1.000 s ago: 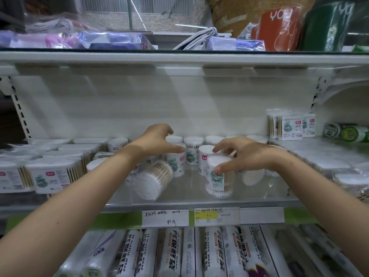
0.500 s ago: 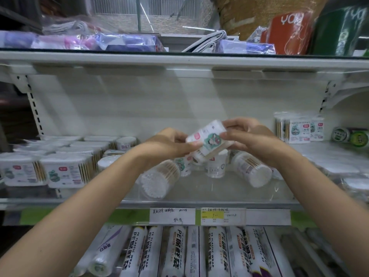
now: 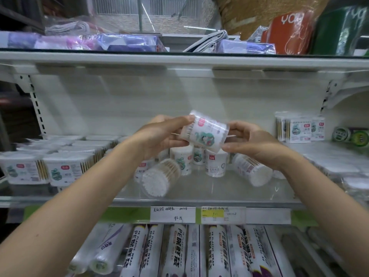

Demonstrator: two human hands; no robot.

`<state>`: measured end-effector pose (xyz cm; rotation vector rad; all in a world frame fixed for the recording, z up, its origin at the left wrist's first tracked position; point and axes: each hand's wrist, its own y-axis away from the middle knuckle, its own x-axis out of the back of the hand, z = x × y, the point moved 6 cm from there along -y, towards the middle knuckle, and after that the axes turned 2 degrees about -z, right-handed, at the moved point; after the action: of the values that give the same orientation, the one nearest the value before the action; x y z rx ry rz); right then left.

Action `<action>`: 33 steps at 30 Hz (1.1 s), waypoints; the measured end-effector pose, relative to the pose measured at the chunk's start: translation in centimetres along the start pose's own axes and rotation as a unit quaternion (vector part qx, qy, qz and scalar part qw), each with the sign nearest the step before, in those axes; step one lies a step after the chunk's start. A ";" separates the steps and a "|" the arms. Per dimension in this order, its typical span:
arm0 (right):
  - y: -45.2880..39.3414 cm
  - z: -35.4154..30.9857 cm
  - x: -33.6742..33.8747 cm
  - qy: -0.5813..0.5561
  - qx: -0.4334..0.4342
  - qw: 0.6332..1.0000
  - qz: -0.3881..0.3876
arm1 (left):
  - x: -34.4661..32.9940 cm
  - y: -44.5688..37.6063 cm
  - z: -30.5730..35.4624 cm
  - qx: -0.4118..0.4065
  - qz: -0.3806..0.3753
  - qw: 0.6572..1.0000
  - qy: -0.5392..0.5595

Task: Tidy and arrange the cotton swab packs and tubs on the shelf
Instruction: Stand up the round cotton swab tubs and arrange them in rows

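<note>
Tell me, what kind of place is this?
Most likely a small shop's household-goods aisle: handwritten price tags on the shelf edge, many identical cotton swab tubs, and rolls of plastic wrap stocked below.

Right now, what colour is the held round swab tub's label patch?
Pink-red patch, clearest in the head view.

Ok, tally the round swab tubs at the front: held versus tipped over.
Held tub, in left hand and right hand: 1
Tipped tubs lying on the shelf: 2
Total: 3; upright tubs behind are partly hidden, uncounted.
</note>
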<state>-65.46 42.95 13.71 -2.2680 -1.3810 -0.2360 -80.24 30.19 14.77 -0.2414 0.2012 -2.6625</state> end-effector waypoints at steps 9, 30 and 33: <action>-1.9 1.4 1.2 0.186 -0.048 0.981 -0.023 | -1.1 -0.5 1.1 0.021 -0.012 0.936 -0.351; -4.9 3.4 1.4 0.393 -0.066 0.917 -0.003 | -4.9 -3.4 -1.4 -0.028 -0.088 0.830 -0.551; -4.5 3.2 2.6 0.375 -0.066 0.925 0.012 | -5.0 -4.4 -1.8 -0.023 -0.078 0.818 -0.569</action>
<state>-68.42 48.25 13.30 -1.9495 -0.9342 -1.0860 -78.08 36.54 13.13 -1.8177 -0.1572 -2.1742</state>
